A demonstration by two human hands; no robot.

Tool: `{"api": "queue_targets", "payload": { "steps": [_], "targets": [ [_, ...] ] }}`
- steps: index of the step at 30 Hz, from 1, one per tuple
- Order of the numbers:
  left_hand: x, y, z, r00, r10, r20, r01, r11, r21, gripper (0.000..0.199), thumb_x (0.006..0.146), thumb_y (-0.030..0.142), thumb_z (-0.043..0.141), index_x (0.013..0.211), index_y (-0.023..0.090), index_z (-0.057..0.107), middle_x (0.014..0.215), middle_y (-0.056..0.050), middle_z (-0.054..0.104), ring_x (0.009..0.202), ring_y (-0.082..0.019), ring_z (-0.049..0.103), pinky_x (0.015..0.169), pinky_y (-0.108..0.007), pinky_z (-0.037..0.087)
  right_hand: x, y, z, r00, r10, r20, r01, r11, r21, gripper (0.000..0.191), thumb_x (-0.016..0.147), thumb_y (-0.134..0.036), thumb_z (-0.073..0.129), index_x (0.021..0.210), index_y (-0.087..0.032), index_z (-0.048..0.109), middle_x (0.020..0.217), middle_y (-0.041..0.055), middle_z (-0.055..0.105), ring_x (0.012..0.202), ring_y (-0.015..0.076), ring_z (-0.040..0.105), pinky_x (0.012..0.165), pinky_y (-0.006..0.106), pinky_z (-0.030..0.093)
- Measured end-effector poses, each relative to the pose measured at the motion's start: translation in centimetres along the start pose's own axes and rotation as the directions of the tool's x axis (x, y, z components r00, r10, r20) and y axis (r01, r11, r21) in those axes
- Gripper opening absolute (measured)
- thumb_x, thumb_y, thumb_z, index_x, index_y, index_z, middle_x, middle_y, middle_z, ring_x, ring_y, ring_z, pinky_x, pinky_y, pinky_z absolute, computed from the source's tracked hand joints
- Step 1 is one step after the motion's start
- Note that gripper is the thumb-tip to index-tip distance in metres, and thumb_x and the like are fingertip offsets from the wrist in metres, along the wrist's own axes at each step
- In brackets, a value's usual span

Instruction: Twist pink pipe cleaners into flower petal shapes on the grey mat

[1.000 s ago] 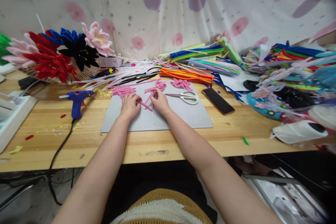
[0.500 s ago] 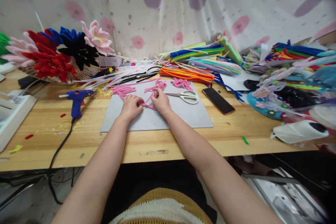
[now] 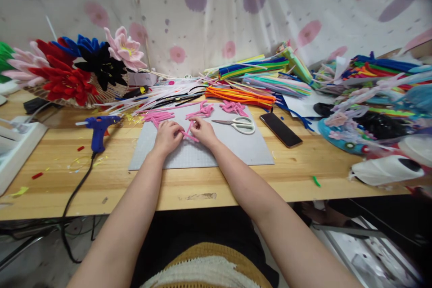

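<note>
Over the grey cutting mat (image 3: 189,157), my left hand (image 3: 168,137) pinches a pink fuzzy stem (image 3: 192,137). My right hand (image 3: 202,132), just to its right, has its fingers closed on the same pink piece. The piece is bent between the hands, and part of it is hidden by the fingers. Cut pink stems (image 3: 162,115) lie behind my left hand. Two bent pink pieces, one (image 3: 204,110) behind my right hand and another (image 3: 233,107) farther right, rest at the mat's back. Scissors (image 3: 243,125) lie right of my right hand, blades pointing left.
A blue glue gun (image 3: 98,132) with a black cord stands left of the mat. A phone (image 3: 281,128) lies to its right. Bundles of coloured stems (image 3: 239,96) line the back. Fuzzy flowers (image 3: 70,81) are at back left, a white spool (image 3: 386,168) at right.
My right hand has moved slightly left, closer to my left hand, and its fingers have shifted along the pink stem. My left hand has barely moved.
</note>
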State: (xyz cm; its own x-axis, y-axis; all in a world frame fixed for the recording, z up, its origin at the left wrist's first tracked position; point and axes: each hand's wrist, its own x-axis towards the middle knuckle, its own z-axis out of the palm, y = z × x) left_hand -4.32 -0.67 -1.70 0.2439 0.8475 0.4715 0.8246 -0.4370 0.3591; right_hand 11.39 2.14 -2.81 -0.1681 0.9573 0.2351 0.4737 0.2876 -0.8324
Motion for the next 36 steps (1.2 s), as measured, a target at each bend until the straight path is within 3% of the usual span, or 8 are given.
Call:
{"api": "queue_targets", "payload": {
  "steps": [6, 13, 16, 20, 23, 29, 32, 36],
  "targets": [
    [0.2, -0.5, -0.2, 0.973, -0.138, -0.187, 0.143, 0.99, 0.012, 0.014, 0.073, 0.017, 0.053, 0.073, 0.021, 0.066, 0.083, -0.006, 0.06, 0.093, -0.024, 0.053, 0.092, -0.042, 0.033, -0.2, -0.7, -1.3, 0.933, -0.029, 0.359, -0.073, 0.96, 0.269, 0.038, 0.072, -0.014, 0.047, 0.105, -0.012, 0.064, 0.058, -0.0042, 0.052, 0.049, 0.0051, 0.039, 0.05, 0.018, 0.032],
    [0.0, 0.3, -1.0, 0.755, -0.435, -0.491, 0.369, 0.9, -0.231, 0.027, 0.069, 0.018, 0.057, 0.095, 0.016, 0.055, 0.106, -0.013, 0.051, 0.109, -0.027, 0.043, 0.099, -0.045, 0.029, -0.3, -1.7, -1.2, 0.877, 0.1, 0.469, -0.352, 0.799, 0.487, 0.039, 0.079, -0.012, 0.043, 0.117, -0.013, 0.053, 0.068, 0.0005, 0.059, 0.051, 0.0074, 0.054, 0.046, 0.019, 0.04],
    [0.1, 1.1, -0.6, 0.709, -0.652, -0.27, 0.455, 0.714, -0.532, 0.013, 0.077, 0.028, 0.052, 0.086, 0.018, 0.052, 0.083, -0.007, 0.056, 0.084, -0.021, 0.056, 0.084, -0.039, 0.043, -0.1, -1.5, -1.0, 0.899, 0.134, 0.416, -0.367, 0.751, 0.55, 0.038, 0.082, -0.012, 0.04, 0.118, -0.016, 0.051, 0.069, -0.0008, 0.057, 0.047, 0.0069, 0.054, 0.042, 0.018, 0.038],
    [1.2, 2.1, 0.1, 0.691, -0.642, 0.332, 0.531, 0.14, -0.836, 0.03, 0.087, 0.039, 0.038, 0.077, 0.015, 0.054, 0.066, -0.005, 0.057, 0.063, -0.015, 0.059, 0.068, -0.031, 0.048, -0.2, -1.6, -0.9, 0.91, 0.048, 0.413, -0.296, 0.771, 0.563, 0.03, 0.082, -0.014, 0.044, 0.109, -0.015, 0.057, 0.058, -0.0044, 0.05, 0.039, 0.003, 0.042, 0.038, 0.016, 0.029],
    [2.1, 2.5, -0.2, 0.716, -0.582, 0.385, 0.367, -0.155, -0.917, 0.023, 0.089, 0.027, 0.039, 0.079, 0.014, 0.055, 0.07, -0.004, 0.061, 0.064, -0.01, 0.059, 0.067, -0.024, 0.047, -0.4, -1.9, -0.7, 0.919, -0.016, 0.393, -0.231, 0.788, 0.571, 0.027, 0.082, -0.019, 0.049, 0.108, -0.016, 0.055, 0.053, -0.0073, 0.044, 0.038, 0.0024, 0.032, 0.038, 0.015, 0.023],
    [3.3, 2.2, -0.9, 0.656, -0.57, 0.496, 0.386, -0.311, -0.868, 0.024, 0.09, 0.021, 0.037, 0.074, 0.014, 0.052, 0.073, -0.004, 0.062, 0.063, -0.009, 0.06, 0.06, -0.021, 0.047, -0.4, -2.0, -0.2, 0.947, 0.048, 0.317, -0.228, 0.795, 0.562, 0.033, 0.08, -0.027, 0.053, 0.109, -0.02, 0.04, 0.056, -0.0086, 0.05, 0.043, 0.0042, 0.035, 0.043, 0.015, 0.026],
    [3.9, 1.9, -0.8, 0.639, -0.56, 0.527, 0.411, -0.331, -0.849, 0.024, 0.089, 0.019, 0.038, 0.073, 0.013, 0.054, 0.063, -0.002, 0.058, 0.05, -0.007, 0.052, 0.051, -0.018, 0.044, -0.3, -1.6, 0.2, 0.948, 0.036, 0.316, -0.197, 0.846, 0.496, 0.024, 0.08, -0.029, 0.051, 0.1, -0.018, 0.044, 0.057, -0.0075, 0.051, 0.048, 0.0057, 0.04, 0.048, 0.017, 0.029],
    [5.3, 1.7, -1.4, 0.553, -0.624, 0.552, 0.348, -0.429, -0.834, 0.024, 0.086, 0.01, 0.037, 0.066, 0.013, 0.05, 0.05, 0.002, 0.046, 0.044, -0.005, 0.046, 0.049, -0.016, 0.042, -0.3, -1.4, 0.5, 0.941, -0.037, 0.335, -0.097, 0.922, 0.374, 0.022, 0.078, -0.036, 0.053, 0.077, -0.014, 0.053, 0.054, -0.0066, 0.043, 0.051, 0.0059, 0.036, 0.051, 0.019, 0.028]
  ]
}}
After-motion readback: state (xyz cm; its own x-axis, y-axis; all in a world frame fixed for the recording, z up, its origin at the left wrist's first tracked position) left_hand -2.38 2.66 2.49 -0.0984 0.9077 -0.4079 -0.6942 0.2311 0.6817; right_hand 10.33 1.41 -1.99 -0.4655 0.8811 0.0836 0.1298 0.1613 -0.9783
